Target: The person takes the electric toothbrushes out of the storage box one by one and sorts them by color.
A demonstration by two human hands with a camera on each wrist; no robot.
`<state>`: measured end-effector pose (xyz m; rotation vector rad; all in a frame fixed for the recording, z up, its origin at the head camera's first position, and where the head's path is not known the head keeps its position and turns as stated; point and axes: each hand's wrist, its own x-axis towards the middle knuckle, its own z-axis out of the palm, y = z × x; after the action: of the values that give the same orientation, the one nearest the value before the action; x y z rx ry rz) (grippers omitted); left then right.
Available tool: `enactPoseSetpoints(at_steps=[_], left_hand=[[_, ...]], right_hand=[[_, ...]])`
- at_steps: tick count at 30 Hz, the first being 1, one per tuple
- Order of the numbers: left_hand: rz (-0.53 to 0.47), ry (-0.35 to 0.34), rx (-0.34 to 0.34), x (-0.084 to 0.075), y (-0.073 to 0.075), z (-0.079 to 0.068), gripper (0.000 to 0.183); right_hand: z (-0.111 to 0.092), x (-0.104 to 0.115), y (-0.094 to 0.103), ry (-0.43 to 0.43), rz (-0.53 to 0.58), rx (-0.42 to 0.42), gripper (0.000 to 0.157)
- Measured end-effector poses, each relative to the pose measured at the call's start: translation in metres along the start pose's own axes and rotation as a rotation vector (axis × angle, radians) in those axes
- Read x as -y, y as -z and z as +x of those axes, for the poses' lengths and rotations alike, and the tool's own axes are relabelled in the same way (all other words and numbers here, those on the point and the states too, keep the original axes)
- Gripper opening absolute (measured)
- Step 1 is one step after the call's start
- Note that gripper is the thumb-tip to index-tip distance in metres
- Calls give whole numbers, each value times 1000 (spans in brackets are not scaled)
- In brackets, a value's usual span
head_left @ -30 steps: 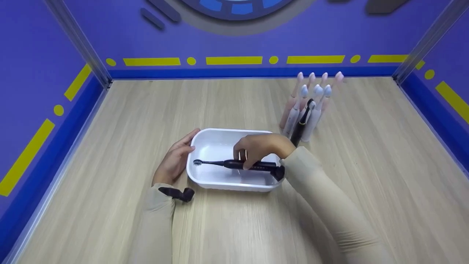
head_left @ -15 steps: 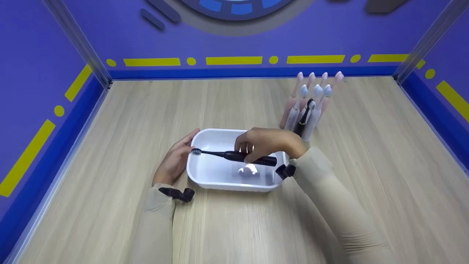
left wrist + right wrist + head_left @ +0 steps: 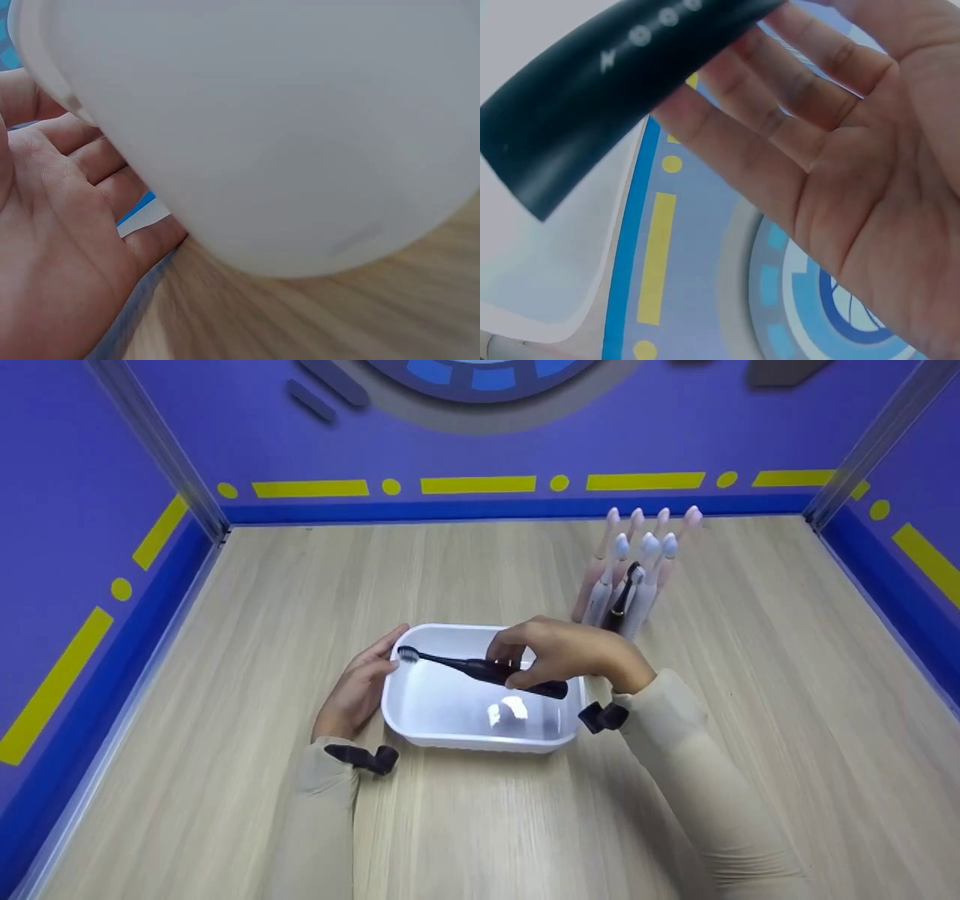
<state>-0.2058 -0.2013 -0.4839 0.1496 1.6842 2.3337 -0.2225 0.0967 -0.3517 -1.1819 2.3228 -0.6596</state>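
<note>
My right hand [image 3: 574,654] pinches a black electric toothbrush [image 3: 480,668] by its handle, between thumb and fingers, above a white plastic tub [image 3: 442,724]. The brush head [image 3: 408,655] points left, over the tub's left rim near my left thumb. In the right wrist view the handle's lower end [image 3: 570,120] shows a row of pale marks, with fingertips at its underside. My left hand [image 3: 356,694] holds the tub's left end, thumb at the rim. Its fingers [image 3: 112,165] lie along the outer wall in the left wrist view.
Several electric toothbrushes stand upright behind the tub to the right: pink ones [image 3: 589,589] at the back, white ones [image 3: 640,604] in front, and a black one [image 3: 616,611] partly hidden by my right hand. Blue panels [image 3: 480,457] enclose the wooden table [image 3: 337,577].
The black toothbrush has risen from low in the tub and moved away from me, its brush end tilting up. My right hand and forearm have shifted right; the left hand has stayed still.
</note>
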Motion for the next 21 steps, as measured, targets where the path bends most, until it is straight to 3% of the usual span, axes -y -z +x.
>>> enactPoseSetpoints(at_steps=[8,16,21], left_hand=[[-10,-4,6,0,0,0,61],[9,-2,1,1,0,0,61],[9,-1,-4,0,0,0,61]], right_hand=[[-15,-3,-1,29,9,-104,34],[-27,-12,-7,73,138,-186,32],[-35,-19,-10,118,163,-282,34]])
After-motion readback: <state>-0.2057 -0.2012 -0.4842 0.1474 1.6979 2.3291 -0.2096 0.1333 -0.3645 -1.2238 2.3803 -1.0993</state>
